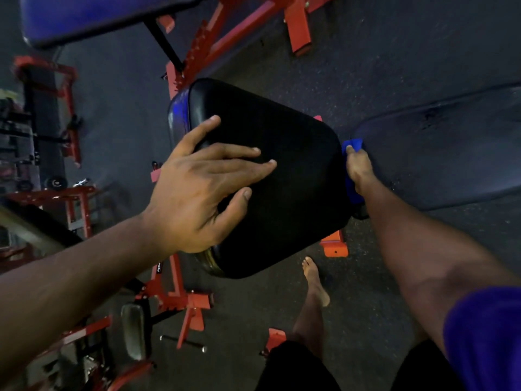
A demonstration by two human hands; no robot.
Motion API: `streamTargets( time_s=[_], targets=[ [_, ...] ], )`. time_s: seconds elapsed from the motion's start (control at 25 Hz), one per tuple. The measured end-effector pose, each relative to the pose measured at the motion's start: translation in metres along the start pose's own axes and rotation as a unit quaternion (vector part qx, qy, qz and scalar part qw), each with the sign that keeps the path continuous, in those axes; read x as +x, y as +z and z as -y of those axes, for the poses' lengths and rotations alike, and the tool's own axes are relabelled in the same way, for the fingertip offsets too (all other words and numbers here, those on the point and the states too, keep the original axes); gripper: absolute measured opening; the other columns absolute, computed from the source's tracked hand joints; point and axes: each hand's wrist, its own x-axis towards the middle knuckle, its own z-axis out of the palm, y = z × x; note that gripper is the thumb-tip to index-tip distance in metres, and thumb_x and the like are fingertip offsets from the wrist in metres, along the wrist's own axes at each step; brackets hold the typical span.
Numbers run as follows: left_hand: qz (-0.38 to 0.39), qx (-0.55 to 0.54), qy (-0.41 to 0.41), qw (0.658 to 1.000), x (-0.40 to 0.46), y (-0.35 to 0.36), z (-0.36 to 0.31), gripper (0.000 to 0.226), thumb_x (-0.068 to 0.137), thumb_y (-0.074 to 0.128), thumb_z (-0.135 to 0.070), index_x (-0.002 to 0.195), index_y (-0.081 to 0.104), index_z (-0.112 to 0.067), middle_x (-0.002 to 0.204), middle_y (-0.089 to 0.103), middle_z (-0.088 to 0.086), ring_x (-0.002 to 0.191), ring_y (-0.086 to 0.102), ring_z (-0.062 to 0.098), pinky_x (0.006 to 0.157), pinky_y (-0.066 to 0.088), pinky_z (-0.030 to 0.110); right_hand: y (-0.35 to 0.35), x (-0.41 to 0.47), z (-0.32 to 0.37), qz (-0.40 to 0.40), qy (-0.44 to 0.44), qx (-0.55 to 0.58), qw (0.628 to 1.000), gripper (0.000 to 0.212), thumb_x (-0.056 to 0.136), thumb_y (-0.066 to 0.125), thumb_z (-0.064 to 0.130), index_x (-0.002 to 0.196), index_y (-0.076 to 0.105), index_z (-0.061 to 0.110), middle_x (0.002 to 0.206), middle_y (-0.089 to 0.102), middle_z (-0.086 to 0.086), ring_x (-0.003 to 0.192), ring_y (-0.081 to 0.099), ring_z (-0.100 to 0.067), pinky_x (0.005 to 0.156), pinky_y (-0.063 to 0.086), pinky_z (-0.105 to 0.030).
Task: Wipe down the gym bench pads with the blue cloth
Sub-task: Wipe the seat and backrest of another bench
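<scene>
Right hand (359,167) grips the cloth (352,145) against the pad's (282,179) right edge; left hand (203,187), fingers spread flat, braces the pad top.

The black seat pad (270,176) fills the centre; its top is bare from twelve to five o'clock, with the left hand (197,190) spread over its nine o'clock side. Red frame bars (180,294) crowd seven to eleven o'clock. Open floor (352,66) lies at one o'clock; a second pad (451,153) blocks three o'clock
</scene>
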Motion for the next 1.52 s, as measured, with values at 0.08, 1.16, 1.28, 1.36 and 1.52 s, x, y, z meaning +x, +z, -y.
streamTargets(
  time_s=[0.08, 1.16, 1.28, 1.36, 1.52],
  targets=[
    [0.0, 0.005, 0.005, 1.0, -0.001, 0.0, 0.0, 0.045, 0.099, 0.04, -0.027, 0.131, 0.068, -0.014, 0.124, 0.073, -0.004, 0.128, 0.061, 0.015, 0.122, 0.019, 0.06, 0.003, 0.014, 0.025, -0.01, -0.043, 0.018, 0.999, 0.047, 0.104, 0.038, 0.033, 0.141, 0.048, 0.005, 0.141, 0.053, -0.018, 0.13, 0.049, -0.032, 0.105, 0.037, -0.034],
    [-0.036, -0.025, 0.003, 0.999, -0.002, 0.003, 0.005, 0.035, 0.1, 0.047, -0.026, 0.118, 0.076, -0.02, 0.112, 0.077, -0.005, 0.122, 0.064, 0.012, 0.123, 0.022, 0.058, -0.073, -0.09, -0.05, 0.067, -0.124, -0.138, 0.98, 0.058, 0.097, 0.039, 0.056, 0.134, 0.057, 0.015, 0.133, 0.062, -0.013, 0.126, 0.055, -0.033, 0.108, 0.04, -0.042],
    [-0.034, -0.022, -0.004, 0.999, -0.003, 0.0, 0.001, 0.036, 0.099, 0.046, -0.027, 0.117, 0.077, -0.021, 0.112, 0.077, -0.005, 0.12, 0.064, 0.011, 0.124, 0.022, 0.056, -0.094, -0.129, -0.027, -0.006, -0.116, -0.099, 0.988, 0.042, 0.106, 0.04, 0.036, 0.133, 0.058, 0.01, 0.132, 0.061, -0.013, 0.124, 0.055, -0.031, 0.102, 0.039, -0.035],
    [-0.043, -0.023, -0.013, 0.999, -0.005, -0.001, 0.0, 0.039, 0.097, 0.045, -0.028, 0.119, 0.076, -0.019, 0.113, 0.077, -0.003, 0.122, 0.063, 0.014, 0.125, 0.021, 0.053, -0.1, -0.156, -0.004, -0.022, -0.13, -0.058, 0.99, 0.042, 0.104, 0.041, 0.041, 0.131, 0.06, 0.014, 0.13, 0.063, -0.009, 0.122, 0.057, -0.028, 0.107, 0.042, -0.039],
    [-0.114, -0.041, -0.113, 0.986, -0.011, -0.002, -0.012, 0.052, 0.101, 0.042, -0.031, 0.146, 0.055, -0.008, 0.148, 0.056, 0.008, 0.146, 0.042, 0.026, 0.128, 0.014, 0.046, -0.106, -0.215, 0.031, -0.043, -0.154, -0.009, 0.987, 0.042, 0.103, 0.042, 0.045, 0.13, 0.06, 0.018, 0.131, 0.062, -0.005, 0.119, 0.057, -0.022, 0.11, 0.041, -0.044]
  ],
)
